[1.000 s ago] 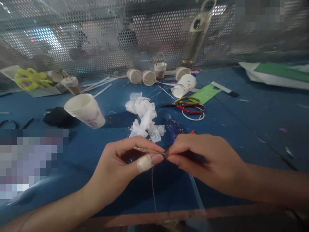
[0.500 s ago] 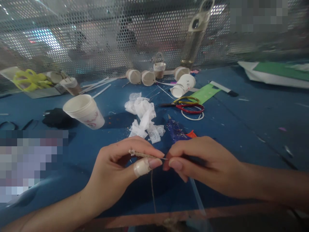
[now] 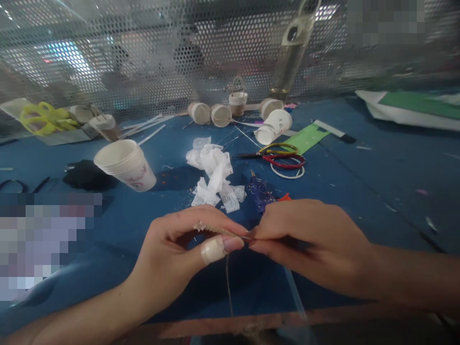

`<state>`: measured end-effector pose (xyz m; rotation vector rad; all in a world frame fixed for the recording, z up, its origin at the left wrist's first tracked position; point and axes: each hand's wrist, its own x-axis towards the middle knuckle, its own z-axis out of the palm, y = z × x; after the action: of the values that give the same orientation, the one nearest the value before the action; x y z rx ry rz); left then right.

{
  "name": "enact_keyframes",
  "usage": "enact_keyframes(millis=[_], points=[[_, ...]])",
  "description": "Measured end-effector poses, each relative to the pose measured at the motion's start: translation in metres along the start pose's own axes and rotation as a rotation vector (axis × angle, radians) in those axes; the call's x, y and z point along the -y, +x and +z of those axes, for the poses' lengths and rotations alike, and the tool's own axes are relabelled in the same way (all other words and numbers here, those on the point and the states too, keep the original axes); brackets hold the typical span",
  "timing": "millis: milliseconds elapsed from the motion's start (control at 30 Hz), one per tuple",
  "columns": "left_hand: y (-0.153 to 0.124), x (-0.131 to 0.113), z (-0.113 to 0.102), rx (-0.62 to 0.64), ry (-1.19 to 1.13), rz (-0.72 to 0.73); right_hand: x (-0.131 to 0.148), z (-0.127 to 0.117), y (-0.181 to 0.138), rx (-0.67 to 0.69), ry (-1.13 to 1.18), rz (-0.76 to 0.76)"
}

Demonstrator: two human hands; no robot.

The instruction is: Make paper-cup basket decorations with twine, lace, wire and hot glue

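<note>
Between the thumb and forefinger of my left hand [image 3: 187, 244] is a slim stick-like piece wrapped in twine [image 3: 215, 230], its frayed end to the left. A bandage [image 3: 212, 250] goes round that thumb. My right hand [image 3: 312, 239] is closed in a pinch on the thin pale end of this piece, right against my left fingertips; whether that end is wire or string I cannot tell. A loose strand of twine [image 3: 228, 287] hangs below my left hand toward the table edge. Just beyond my hands lie a blue glue gun [image 3: 259, 189], partly hidden, and crumpled white lace ribbon [image 3: 215, 175].
Scissors [image 3: 283, 160] with red and yellow handles lie behind the glue gun. Stacked paper cups [image 3: 125, 165] stand at left. Small twine-wrapped cups [image 3: 221, 116] line the perforated metal screen [image 3: 151, 62]. A bottle [image 3: 289, 57] stands at back, yellow-handled scissors [image 3: 46, 119] at far left.
My right hand has rolled over with its knuckles turned more upward, and its fingertips have come closer to my left fingertips. My left hand has barely shifted to the right.
</note>
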<state>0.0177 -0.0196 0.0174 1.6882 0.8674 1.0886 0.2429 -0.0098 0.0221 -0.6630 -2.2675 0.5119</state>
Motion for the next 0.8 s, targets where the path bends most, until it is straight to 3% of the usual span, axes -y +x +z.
enact_keyframes(millis=[133,300,400,800], points=[[-0.0012,-0.0017,0.0010,-0.026,0.041,0.002,0.0002,-0.0037,0.0004,-0.009,0.008,0.016],[-0.0032,-0.0012,-0.0005,-0.077,0.039,0.023,-0.0008,-0.0053,0.0014,0.131,0.351,0.243],[-0.0027,0.0000,-0.0017,-0.088,-0.002,0.002,-0.0023,-0.0057,0.0012,0.158,0.421,0.300],[-0.0022,0.0024,0.0002,-0.107,-0.005,-0.084,-0.0004,-0.0004,0.0011,-0.028,-0.070,0.075]])
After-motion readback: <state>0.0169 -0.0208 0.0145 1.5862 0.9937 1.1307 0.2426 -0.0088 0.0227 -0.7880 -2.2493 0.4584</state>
